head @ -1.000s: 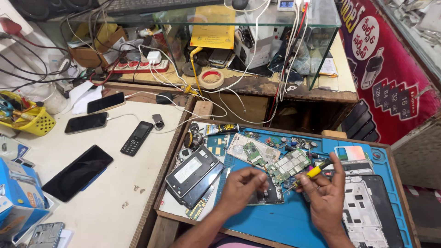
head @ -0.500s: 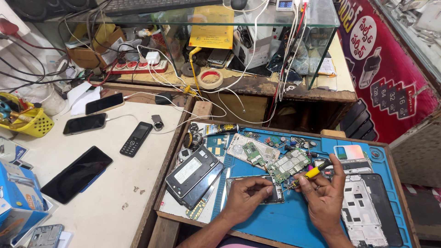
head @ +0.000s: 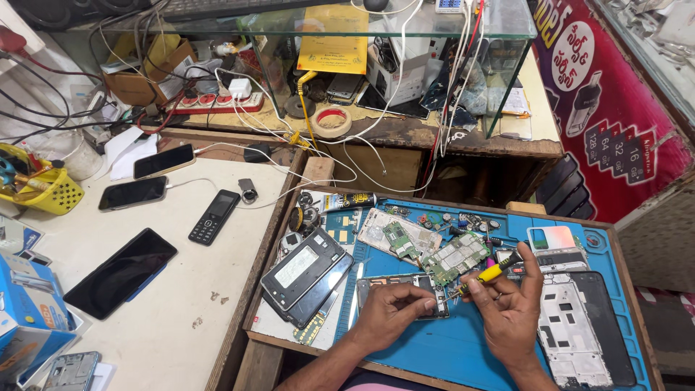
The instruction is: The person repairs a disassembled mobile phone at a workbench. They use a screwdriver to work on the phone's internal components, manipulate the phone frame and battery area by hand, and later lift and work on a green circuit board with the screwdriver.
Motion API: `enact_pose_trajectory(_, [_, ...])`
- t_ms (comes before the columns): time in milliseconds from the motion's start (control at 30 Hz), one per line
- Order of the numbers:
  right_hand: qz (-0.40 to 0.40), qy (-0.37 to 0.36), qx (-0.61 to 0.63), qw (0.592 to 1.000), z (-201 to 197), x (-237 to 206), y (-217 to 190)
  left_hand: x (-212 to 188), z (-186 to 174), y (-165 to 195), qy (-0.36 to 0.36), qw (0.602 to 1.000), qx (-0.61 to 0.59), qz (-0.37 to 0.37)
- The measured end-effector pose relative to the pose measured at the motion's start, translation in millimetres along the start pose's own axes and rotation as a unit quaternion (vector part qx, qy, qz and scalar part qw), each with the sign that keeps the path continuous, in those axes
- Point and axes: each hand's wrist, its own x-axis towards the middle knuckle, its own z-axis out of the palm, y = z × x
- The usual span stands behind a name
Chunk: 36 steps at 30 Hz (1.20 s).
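My left hand (head: 389,314) presses down on a dismantled phone frame (head: 376,284) lying on the blue repair mat (head: 449,347). My right hand (head: 508,304) grips a small yellow-handled screwdriver (head: 486,274), its tip pointing down-left toward the frame by my left fingers. Just beyond the tip lie green circuit boards (head: 457,256), and a second board on a white panel (head: 397,236).
A white phone chassis (head: 572,326) lies right of my right hand, dark phone backs (head: 308,271) to the left. Several phones (head: 121,271) rest on the white table. A glue tube (head: 349,200), tape roll (head: 331,120), power strip (head: 215,102) and tangled cables sit beyond.
My left hand has slid slightly right along the frame, closer to the screwdriver tip. My right hand has stayed in place with the screwdriver.
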Motion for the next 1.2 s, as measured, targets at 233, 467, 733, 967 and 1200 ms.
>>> enact_pose_trajectory(233, [-0.014,-0.028,0.017,0.999,2,-7,3,-1,-1,-3,-0.022,1.000,-0.004,-0.002])
enact_pose_trajectory(467, [-0.028,-0.027,0.032,0.999,3,-6,3,0,-1,-8,-0.052,0.997,-0.053,0.003])
enact_pose_trajectory(733, [-0.042,0.012,0.000,0.999,2,-8,1,-2,-2,-9,-0.058,0.998,-0.014,0.015])
enact_pose_trajectory(967, [-0.049,-0.009,0.013,0.999,1,-10,2,-1,0,-6,-0.058,0.998,-0.031,0.018])
enact_pose_trajectory(1200, [-0.064,-0.018,-0.015,0.998,2,-14,6,-2,-1,-3,-0.055,0.998,-0.008,0.020])
